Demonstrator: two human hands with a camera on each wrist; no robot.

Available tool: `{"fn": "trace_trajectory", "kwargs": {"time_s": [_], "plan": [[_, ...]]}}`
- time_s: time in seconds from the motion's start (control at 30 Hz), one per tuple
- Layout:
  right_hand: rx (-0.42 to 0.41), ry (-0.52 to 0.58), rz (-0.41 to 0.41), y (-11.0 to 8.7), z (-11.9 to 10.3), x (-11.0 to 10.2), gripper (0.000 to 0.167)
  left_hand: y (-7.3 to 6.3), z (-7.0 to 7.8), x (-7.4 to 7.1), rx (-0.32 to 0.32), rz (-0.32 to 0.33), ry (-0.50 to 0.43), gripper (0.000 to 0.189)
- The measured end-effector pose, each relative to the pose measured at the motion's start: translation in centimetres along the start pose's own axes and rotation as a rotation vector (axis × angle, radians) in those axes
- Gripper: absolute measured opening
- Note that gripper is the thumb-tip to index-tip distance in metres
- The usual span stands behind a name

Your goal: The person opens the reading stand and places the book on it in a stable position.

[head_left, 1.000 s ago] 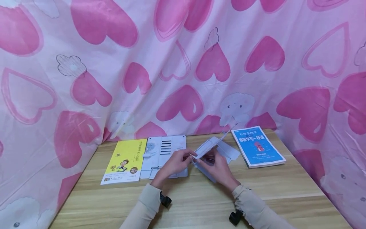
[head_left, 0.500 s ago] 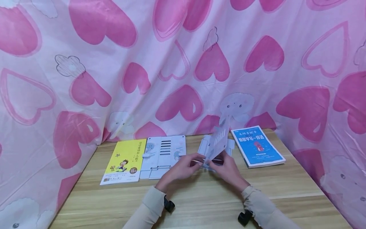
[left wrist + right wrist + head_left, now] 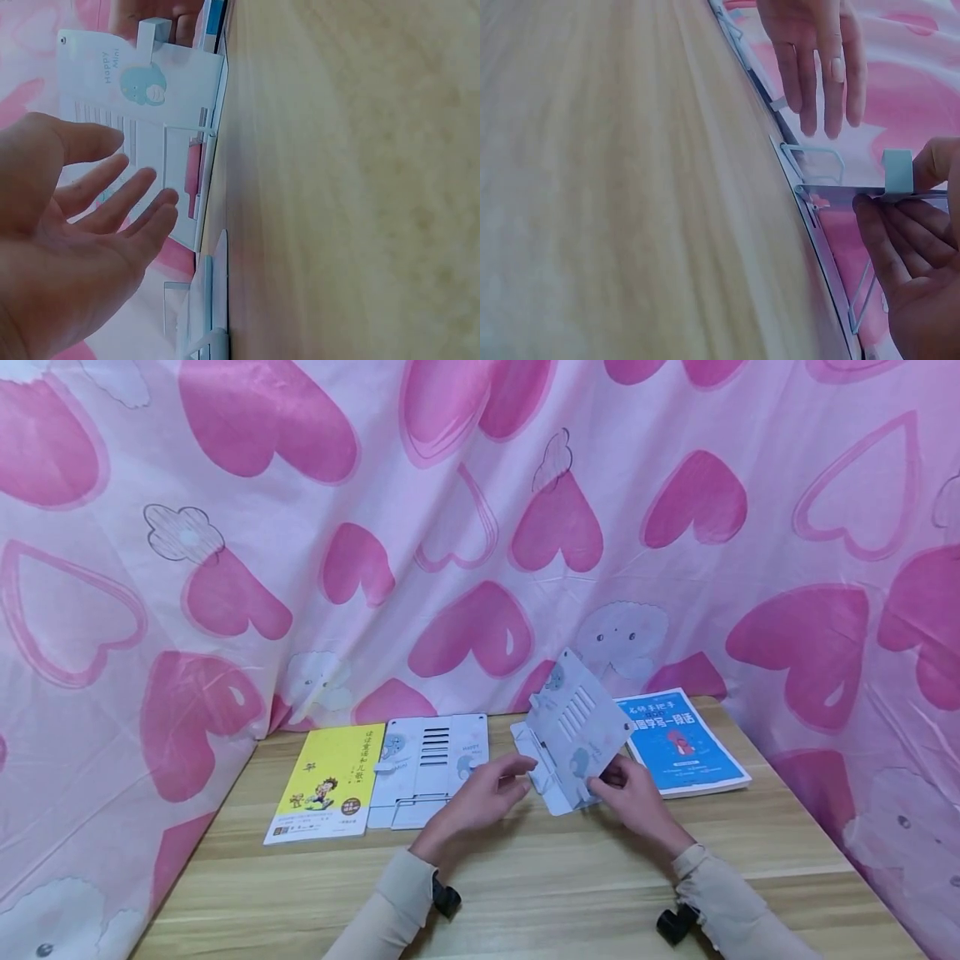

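Note:
A pale blue-and-white book stand (image 3: pixel 573 718) with slots and a cartoon print stands unfolded on the table, its back panel tilted up from a base plate (image 3: pixel 551 797). My right hand (image 3: pixel 633 797) pinches the panel's right edge; in the right wrist view the thumb of that hand (image 3: pixel 922 247) is above the panel edge and its fingers below, by a small page clip (image 3: pixel 898 172). To the stand's left, my left hand (image 3: pixel 491 793) has its fingers loosely bent. The left wrist view shows this hand (image 3: pixel 90 225) holding nothing, with the printed panel (image 3: pixel 97 82) beyond it.
A second, similar book stand (image 3: pixel 408 785) lies flat on the wooden table (image 3: pixel 480 893), left of centre. Beside it is a yellow book (image 3: pixel 326 785). A blue book (image 3: pixel 686 743) lies at the right, partly behind the raised panel. A pink heart-patterned curtain (image 3: pixel 465 527) hangs behind.
The book stand has come down from between both hands onto the table, and its panel has turned to face forward. My left hand has let go; my right hand has moved right with the panel's edge.

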State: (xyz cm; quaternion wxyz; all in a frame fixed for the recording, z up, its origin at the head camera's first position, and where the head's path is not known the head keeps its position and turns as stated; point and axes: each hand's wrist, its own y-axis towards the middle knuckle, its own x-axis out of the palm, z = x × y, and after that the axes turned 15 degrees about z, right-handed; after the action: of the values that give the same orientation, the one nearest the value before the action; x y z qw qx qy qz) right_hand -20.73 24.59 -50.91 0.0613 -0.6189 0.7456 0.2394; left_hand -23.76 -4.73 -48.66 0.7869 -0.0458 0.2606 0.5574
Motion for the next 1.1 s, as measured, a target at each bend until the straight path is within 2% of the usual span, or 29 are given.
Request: {"fn": "trace_trajectory", "kwargs": {"time_s": [0.13, 0.27, 0.4, 0.6, 0.73, 0.9, 1.0, 1.1], "plan": [[0.02, 0.009, -0.01, 0.2, 0.5, -0.6, 0.048, 0.7, -0.3, 0.3, 0.019, 0.068, -0.001, 0.041], [0.045, 0.042, -0.08, 0.7, 0.8, -1.9, 0.049, 1.8, -0.4, 0.8, 0.046, 0.148, -0.044, 0.044], [0.088, 0.077, -0.17, 1.3, 1.3, -3.3, 0.05, 3.0, -0.8, 1.4, 0.055, 0.198, -0.076, 0.055], [0.067, 0.086, -0.264, 1.9, 1.8, -4.1, 0.051, 5.7, -1.3, 2.0, 0.02, 0.27, -0.005, 0.072], [0.1, 0.089, -0.264, 2.0, 1.7, -4.0, 0.057, 7.2, -1.7, 2.3, -0.031, 0.268, 0.071, 0.08], [0.186, 0.061, -0.241, 2.0, 1.6, -3.9, 0.076, 7.7, -2.1, 2.5, -0.069, 0.249, 0.14, 0.082], [0.203, 0.052, -0.224, 2.1, 1.7, -4.2, 0.074, 7.6, -2.0, 2.4, -0.051, 0.297, 0.161, 0.073], [0.174, 0.04, -0.212, 2.4, 1.9, -4.7, 0.066, 7.4, -1.7, 2.2, -0.035, 0.344, 0.192, 0.062]]}}
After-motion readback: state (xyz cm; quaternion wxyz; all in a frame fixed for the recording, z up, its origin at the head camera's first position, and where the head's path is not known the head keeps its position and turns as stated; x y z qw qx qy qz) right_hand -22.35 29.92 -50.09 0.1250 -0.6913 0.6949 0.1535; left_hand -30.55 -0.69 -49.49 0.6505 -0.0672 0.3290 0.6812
